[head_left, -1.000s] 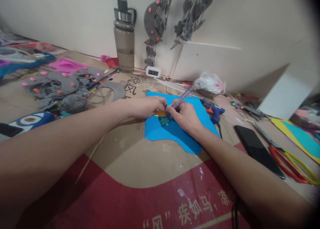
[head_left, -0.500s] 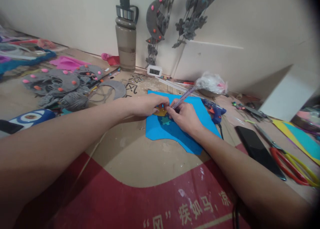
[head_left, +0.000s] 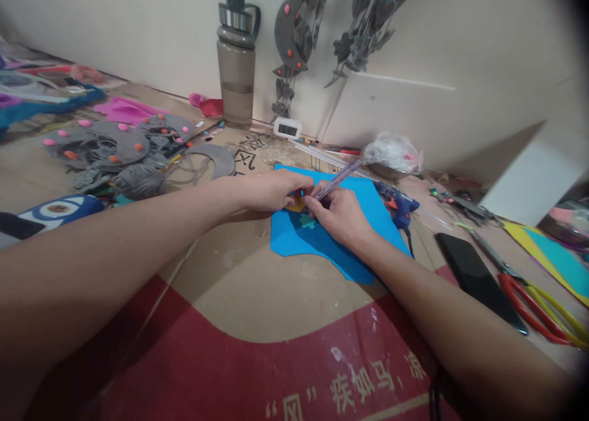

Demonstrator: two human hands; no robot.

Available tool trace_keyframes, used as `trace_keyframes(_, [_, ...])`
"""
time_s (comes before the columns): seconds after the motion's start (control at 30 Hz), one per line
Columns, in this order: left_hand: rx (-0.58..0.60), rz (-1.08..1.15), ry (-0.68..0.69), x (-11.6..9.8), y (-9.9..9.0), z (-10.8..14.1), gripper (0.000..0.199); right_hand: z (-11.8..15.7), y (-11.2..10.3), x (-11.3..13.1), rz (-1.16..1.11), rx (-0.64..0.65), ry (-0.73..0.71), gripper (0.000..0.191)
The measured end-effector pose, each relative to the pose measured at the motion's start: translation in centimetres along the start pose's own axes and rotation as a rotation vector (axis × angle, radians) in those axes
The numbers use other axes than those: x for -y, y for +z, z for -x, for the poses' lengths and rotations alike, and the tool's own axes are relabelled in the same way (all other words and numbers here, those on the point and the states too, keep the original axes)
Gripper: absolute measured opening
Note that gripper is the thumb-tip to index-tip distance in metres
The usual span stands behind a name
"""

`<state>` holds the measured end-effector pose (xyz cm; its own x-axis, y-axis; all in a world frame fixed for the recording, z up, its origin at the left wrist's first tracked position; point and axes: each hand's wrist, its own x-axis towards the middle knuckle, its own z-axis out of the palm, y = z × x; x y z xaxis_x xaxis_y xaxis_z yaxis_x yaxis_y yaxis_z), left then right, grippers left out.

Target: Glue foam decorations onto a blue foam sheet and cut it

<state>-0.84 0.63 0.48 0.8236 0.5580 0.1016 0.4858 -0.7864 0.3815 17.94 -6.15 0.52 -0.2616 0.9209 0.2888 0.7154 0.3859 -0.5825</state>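
Observation:
A blue sheet (head_left: 304, 243), one edge cut in a curve, lies on the cardboard in front of me. My right hand (head_left: 343, 215) grips a purple see-through pen (head_left: 341, 177), its tip hidden behind the fingers. Bent over the upper left of the sheet, my left hand (head_left: 280, 189) has its fingertips closed on a small yellow piece (head_left: 295, 204), mostly covered by both hands. The fingertips of the two hands almost meet there. Just below them a green star-like shape (head_left: 307, 222) rests on the blue sheet.
Behind stand a water bottle (head_left: 236, 71) and a small digital clock (head_left: 288, 128). Grey felt moons with pompoms (head_left: 108, 145) pile up at left. A blue glue gun (head_left: 400, 207), a black phone (head_left: 478, 280) and scissors (head_left: 536, 304) lie to the right.
The view has shifted slightly. Both hands stay on the blue sheet, and the left fingers have moved slightly over the yellow piece. The pen is still in the right hand.

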Motion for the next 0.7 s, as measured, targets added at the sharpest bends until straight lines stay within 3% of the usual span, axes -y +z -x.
trace_keyframes(0.17, [-0.021, 0.058, 0.065, 0.01, -0.02, -0.01, 0.018, 0.02, 0.13, -0.02, 0.001, 0.006, -0.020, 0.024])
trace_keyframes(0.7, [-0.020, 0.069, 0.056, 0.03, -0.03, 0.05, 0.022, -0.16, 0.60, 0.45, 0.008, 0.028, -0.024, 0.024])
